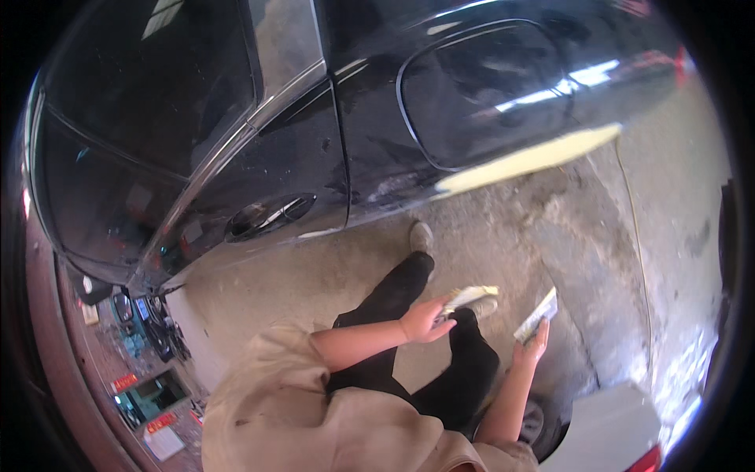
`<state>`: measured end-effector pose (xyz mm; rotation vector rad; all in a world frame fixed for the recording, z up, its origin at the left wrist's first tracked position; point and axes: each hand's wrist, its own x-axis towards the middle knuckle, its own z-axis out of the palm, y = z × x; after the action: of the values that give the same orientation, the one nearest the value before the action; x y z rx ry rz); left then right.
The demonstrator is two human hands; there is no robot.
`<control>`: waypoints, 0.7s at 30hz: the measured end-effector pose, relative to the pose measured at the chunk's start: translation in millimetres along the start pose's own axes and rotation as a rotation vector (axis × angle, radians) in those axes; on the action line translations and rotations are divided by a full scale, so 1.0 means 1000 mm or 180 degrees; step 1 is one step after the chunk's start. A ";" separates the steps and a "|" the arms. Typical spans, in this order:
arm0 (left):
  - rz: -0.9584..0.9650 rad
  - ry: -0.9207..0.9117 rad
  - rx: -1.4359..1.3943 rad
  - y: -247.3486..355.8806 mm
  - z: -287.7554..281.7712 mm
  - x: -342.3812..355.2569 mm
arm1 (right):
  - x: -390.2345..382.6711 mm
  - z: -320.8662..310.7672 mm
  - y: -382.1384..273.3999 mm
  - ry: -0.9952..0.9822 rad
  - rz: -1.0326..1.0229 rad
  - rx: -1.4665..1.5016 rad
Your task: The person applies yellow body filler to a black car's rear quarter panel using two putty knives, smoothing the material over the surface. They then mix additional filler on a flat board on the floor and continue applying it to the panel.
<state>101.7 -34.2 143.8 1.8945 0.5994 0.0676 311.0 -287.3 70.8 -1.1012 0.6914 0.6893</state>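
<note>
My left hand [427, 319] is closed around the near end of a flat plate [473, 294] with pale yellow paste along its edge. Its exact kind is hard to make out, and my fingers hide part of it. To the right, my right hand [535, 344] grips a flat, pale spreader [541, 310] with a straight edge, smeared with light paste. Both are held over the floor, apart from each other. Beyond them stands a black car [370, 149] with a long patch of pale yellow filler [535, 161] along its lower rear panel.
Near my right forearm are a light-coloured car's corner [609, 429] and its wheel [533, 421]. A thin hose or cable [635, 236] runs along the concrete floor [566, 236] at right. Assorted items [149, 330] stand at far left. My shoes [421, 237] are near the black car.
</note>
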 end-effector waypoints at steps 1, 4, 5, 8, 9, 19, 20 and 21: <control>-0.0390 -0.0053 -0.0219 0.027 -0.009 -0.018 | -0.024 0.006 -0.011 -0.0168 -0.0135 -0.0123; 0.0302 0.0746 -0.0343 0.093 -0.033 -0.029 | -0.088 0.039 -0.042 -0.0303 -0.0404 -0.0955; -0.0163 0.0575 -0.0962 0.111 -0.041 -0.027 | -0.109 0.055 -0.050 -0.0084 -0.0341 -0.1286; 0.0256 0.0436 -0.2053 0.150 -0.050 -0.005 | -0.164 0.114 -0.061 -0.0189 -0.0324 -0.0444; 0.0534 0.0265 -0.2270 0.159 -0.048 -0.006 | -0.188 0.128 -0.061 -0.0448 -0.0454 -0.0019; 0.0925 -0.0529 -0.1442 0.178 -0.072 -0.066 | -0.317 0.204 -0.043 -0.0336 -0.1050 -0.0158; 0.1069 -0.0679 -0.1206 0.175 -0.075 -0.071 | -0.323 0.203 -0.037 -0.0285 -0.1054 -0.0162; 0.1216 -0.0821 -0.0963 0.172 -0.076 -0.077 | -0.330 0.199 -0.030 -0.0358 -0.1213 -0.0093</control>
<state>74.6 -50.7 344.6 1.6638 0.0425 0.1494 165.5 -157.5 405.2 -1.1711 0.3608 0.4307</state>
